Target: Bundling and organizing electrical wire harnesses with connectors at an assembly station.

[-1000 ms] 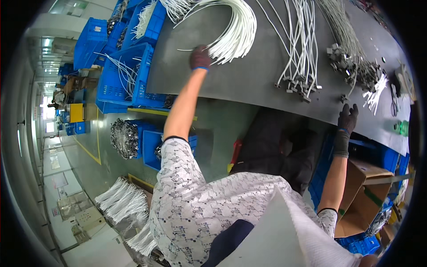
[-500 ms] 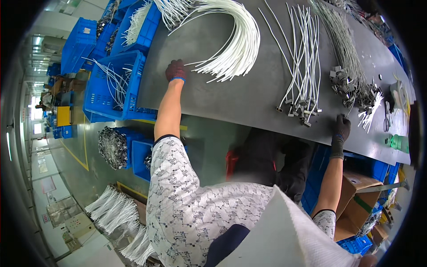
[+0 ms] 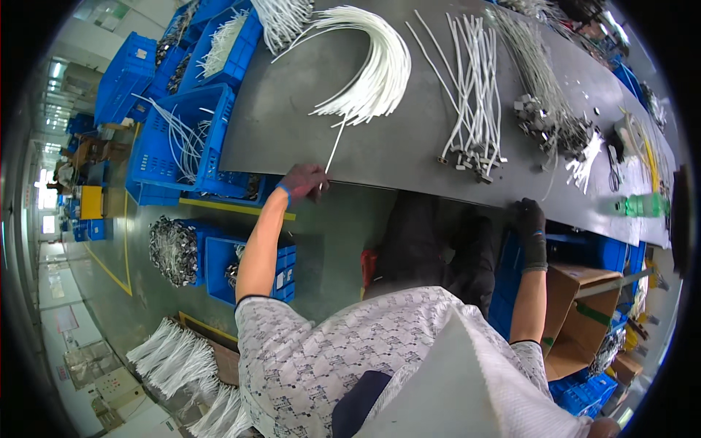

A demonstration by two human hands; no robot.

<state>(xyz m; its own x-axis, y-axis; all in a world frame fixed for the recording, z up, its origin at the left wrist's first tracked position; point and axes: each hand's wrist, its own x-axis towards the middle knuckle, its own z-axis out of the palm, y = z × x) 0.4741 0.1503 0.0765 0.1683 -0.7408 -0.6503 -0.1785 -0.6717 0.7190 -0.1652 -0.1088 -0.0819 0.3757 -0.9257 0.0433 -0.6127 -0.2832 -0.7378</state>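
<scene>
My left hand (image 3: 307,181), in a dark red glove, is at the table's near edge. Its fingers are closed on one white cable (image 3: 334,150), which runs back to a curved bundle of white cables (image 3: 387,69) on the table. My right hand (image 3: 531,219), in a dark glove, is just off the table edge with its fingers curled; whatever they hold is hidden. Between the hands lies a smaller bunch of white cables (image 3: 475,80) with small metal blocks on their near ends. Beyond the right hand is a bundle of thin grey cables (image 3: 537,66) with grey blocks.
Blue crates (image 3: 212,164) stand along the table's left end, some with cables inside. A green bottle (image 3: 642,205) and short white ties (image 3: 584,166) lie at the right of the grey table (image 3: 292,102). An open cardboard box (image 3: 569,321) is below right.
My left hand has come toward me from beside the bundle, drawing one white cable out over the table edge. My right hand has shifted left and slightly nearer, off the tabletop.
</scene>
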